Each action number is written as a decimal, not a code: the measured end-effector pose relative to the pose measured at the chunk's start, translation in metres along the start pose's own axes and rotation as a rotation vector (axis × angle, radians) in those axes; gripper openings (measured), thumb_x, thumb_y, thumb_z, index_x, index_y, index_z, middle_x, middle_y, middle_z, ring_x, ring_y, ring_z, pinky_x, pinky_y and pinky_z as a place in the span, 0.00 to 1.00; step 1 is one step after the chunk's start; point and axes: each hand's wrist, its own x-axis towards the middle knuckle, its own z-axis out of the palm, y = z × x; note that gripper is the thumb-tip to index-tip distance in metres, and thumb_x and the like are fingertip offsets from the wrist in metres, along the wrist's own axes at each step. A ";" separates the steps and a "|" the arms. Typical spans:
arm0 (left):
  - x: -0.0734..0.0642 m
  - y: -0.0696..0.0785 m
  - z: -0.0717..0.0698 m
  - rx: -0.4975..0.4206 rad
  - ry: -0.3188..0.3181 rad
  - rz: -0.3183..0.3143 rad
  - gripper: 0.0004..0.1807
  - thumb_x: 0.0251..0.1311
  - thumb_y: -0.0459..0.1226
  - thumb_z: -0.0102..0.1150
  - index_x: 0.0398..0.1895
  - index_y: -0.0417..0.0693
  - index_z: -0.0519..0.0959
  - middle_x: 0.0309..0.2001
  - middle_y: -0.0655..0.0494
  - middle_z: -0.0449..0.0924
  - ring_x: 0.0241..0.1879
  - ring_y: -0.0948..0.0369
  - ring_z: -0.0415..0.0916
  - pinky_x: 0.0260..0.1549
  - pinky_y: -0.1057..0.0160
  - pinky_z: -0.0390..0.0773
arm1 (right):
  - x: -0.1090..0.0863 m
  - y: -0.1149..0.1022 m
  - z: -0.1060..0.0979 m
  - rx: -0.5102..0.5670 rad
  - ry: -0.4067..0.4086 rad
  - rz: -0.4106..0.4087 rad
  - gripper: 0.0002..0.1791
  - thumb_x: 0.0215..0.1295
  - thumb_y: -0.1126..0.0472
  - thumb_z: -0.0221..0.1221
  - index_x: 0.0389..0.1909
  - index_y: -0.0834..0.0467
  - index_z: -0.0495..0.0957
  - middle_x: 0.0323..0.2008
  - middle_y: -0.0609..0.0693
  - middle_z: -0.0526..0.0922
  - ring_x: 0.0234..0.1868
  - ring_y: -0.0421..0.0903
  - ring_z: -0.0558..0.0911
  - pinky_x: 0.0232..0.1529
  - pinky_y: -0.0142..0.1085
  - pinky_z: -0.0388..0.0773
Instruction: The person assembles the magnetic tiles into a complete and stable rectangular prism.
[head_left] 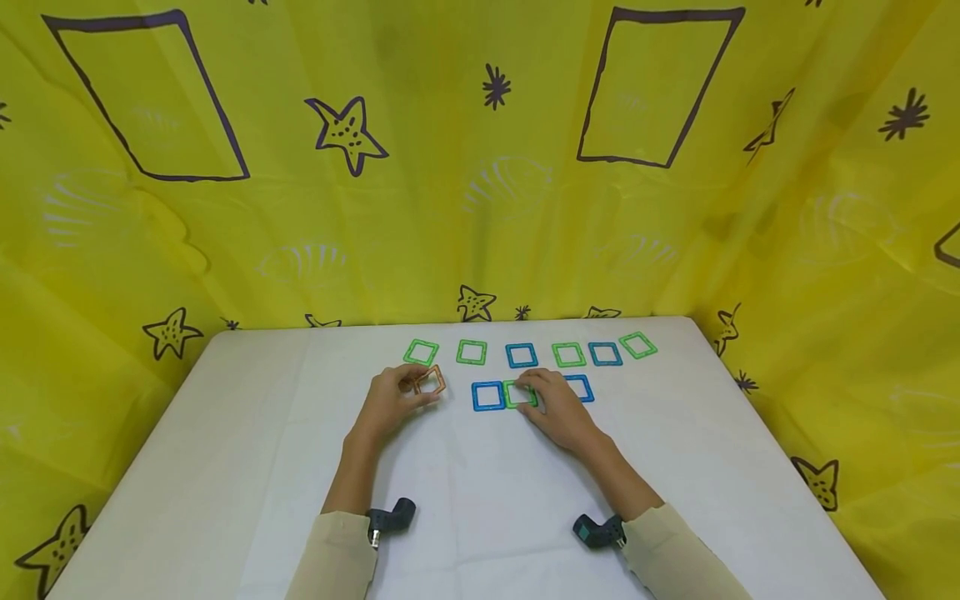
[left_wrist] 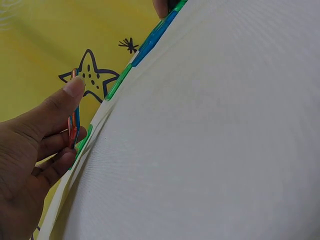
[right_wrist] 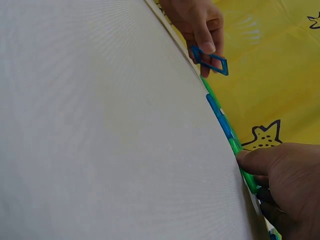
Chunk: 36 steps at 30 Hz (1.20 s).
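Observation:
My left hand (head_left: 386,404) holds an orange square frame tile (head_left: 440,379) up off the table, left of the others. In the left wrist view the thumb and fingers pinch it at opposite edges, with a blue tile (left_wrist: 77,119) flat against it. My right hand (head_left: 558,408) pinches a green square tile (head_left: 507,394) lying on the table, thumb at the near edge and fingers at the far edge. That green tile abuts a blue tile (head_left: 489,408) on its left. Another blue tile (head_left: 588,388) shows right of the hand, which partly covers the row.
Behind, a loose row of square tiles lies along the white table (head_left: 450,517): green (head_left: 472,362), blue (head_left: 522,365) and others, the rightmost green one (head_left: 644,354) turned askew. A yellow patterned curtain (head_left: 420,242) hangs at the back and sides.

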 end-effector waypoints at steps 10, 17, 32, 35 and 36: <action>-0.002 0.007 0.007 -0.070 0.020 0.034 0.27 0.51 0.37 0.84 0.54 0.39 0.85 0.47 0.50 0.87 0.43 0.54 0.82 0.48 0.54 0.84 | -0.001 0.001 0.000 0.004 -0.008 0.008 0.21 0.71 0.58 0.68 0.62 0.57 0.82 0.65 0.53 0.79 0.69 0.54 0.73 0.71 0.49 0.71; -0.001 0.015 0.019 -0.130 -0.022 0.006 0.28 0.53 0.36 0.83 0.56 0.38 0.82 0.49 0.50 0.84 0.47 0.52 0.83 0.53 0.54 0.85 | 0.000 0.001 -0.001 0.008 -0.022 0.015 0.21 0.72 0.58 0.68 0.63 0.57 0.82 0.66 0.52 0.78 0.69 0.54 0.72 0.72 0.49 0.71; 0.002 0.025 0.034 -0.278 -0.073 0.096 0.30 0.55 0.28 0.79 0.61 0.35 0.78 0.54 0.46 0.84 0.56 0.50 0.82 0.59 0.57 0.81 | 0.000 0.001 -0.001 0.007 -0.021 0.015 0.21 0.72 0.58 0.68 0.63 0.56 0.82 0.66 0.52 0.78 0.69 0.54 0.73 0.71 0.48 0.72; 0.003 0.027 0.037 -0.301 -0.079 0.111 0.31 0.55 0.27 0.78 0.63 0.34 0.77 0.52 0.46 0.84 0.55 0.50 0.81 0.59 0.58 0.81 | 0.000 0.001 -0.001 0.006 -0.018 0.004 0.21 0.71 0.59 0.69 0.62 0.57 0.82 0.65 0.53 0.78 0.68 0.54 0.73 0.70 0.48 0.72; 0.003 0.027 0.037 -0.308 -0.081 0.111 0.31 0.56 0.28 0.78 0.63 0.34 0.77 0.52 0.46 0.84 0.55 0.50 0.81 0.59 0.58 0.81 | 0.000 0.001 -0.001 0.004 -0.018 0.004 0.21 0.71 0.59 0.69 0.62 0.57 0.82 0.65 0.52 0.78 0.68 0.54 0.73 0.70 0.48 0.72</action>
